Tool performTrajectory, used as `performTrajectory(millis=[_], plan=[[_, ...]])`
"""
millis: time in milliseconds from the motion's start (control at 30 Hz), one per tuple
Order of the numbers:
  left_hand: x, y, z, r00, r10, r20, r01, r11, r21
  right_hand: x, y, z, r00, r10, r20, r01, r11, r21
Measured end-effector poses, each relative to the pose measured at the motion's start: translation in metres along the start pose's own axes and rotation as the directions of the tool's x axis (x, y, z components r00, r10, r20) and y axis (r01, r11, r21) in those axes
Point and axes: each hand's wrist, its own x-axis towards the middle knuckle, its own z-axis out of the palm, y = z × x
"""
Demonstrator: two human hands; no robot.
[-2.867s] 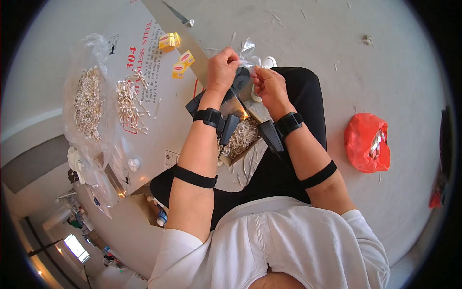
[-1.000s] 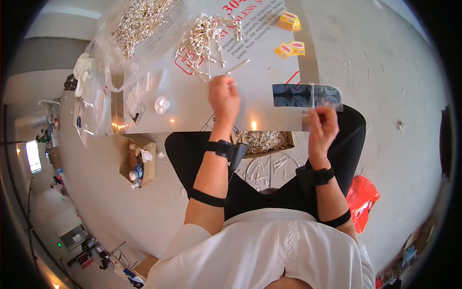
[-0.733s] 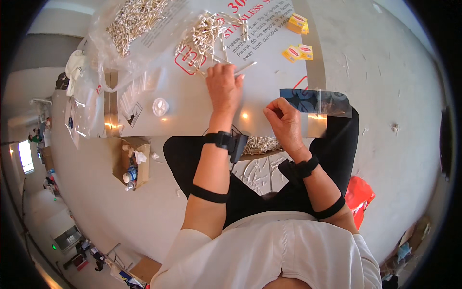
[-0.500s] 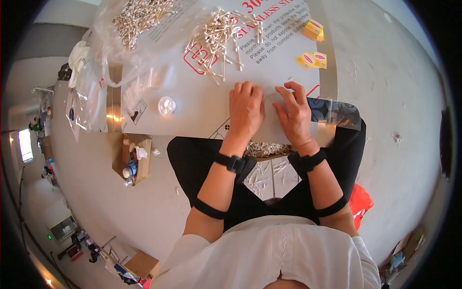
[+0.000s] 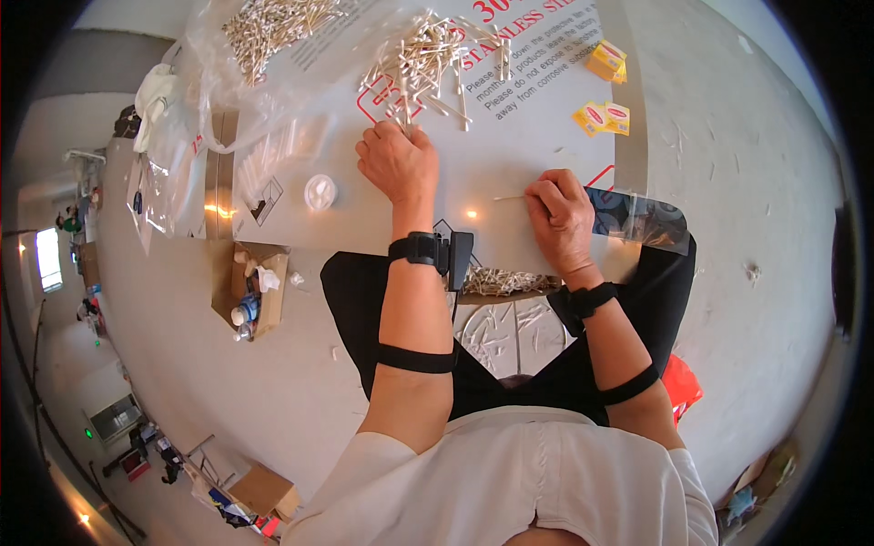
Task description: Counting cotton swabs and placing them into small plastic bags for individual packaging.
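Observation:
A loose pile of cotton swabs [image 5: 423, 59] lies at the far middle of the metal-coloured table sheet [image 5: 337, 232]. My left hand [image 5: 401, 164] is at the near edge of that pile, its fingers closed on the end of a cotton swab, with the fingertips partly hidden. Closer to the table's front, on the right, my right hand [image 5: 562, 214] pinches a single cotton swab [image 5: 508, 197], which sticks out to the left over the sheet. A small round clear cup [image 5: 320, 192] with white pieces inside stands left of my left hand.
A clear plastic bag [image 5: 273, 41] full of swabs sits at the far left. Small yellow packets [image 5: 603, 118] and a yellow stack [image 5: 607, 61] lie at the right. Below the table edge are a box of swabs [image 5: 510, 282] and a cardboard box [image 5: 250, 291] with bottles.
My left hand has moved forward and left to the swab pile. The fingers of my right hand have closed, and a swab now shows in them. The view has shifted slightly.

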Motion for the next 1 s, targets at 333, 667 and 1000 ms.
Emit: performTrajectory(millis=[333,667,1000], plan=[[-0.051,-0.013,-0.010,0.956,0.281,0.086,-0.268,0.953,-0.138,-0.001,0.004,-0.002,0.997,-0.067,0.033,0.067,0.998,0.013],[-0.021,-0.018,-0.009,0.883,0.463,-0.077,-0.447,0.779,-0.441,-0.001,0.005,-0.002,0.999,-0.044,0.024,0.043,0.998,0.042],[-0.025,-0.012,-0.004,0.874,0.474,0.102,-0.383,0.805,-0.454,-0.001,0.004,-0.002,0.998,-0.050,0.023,0.048,0.997,0.063]])
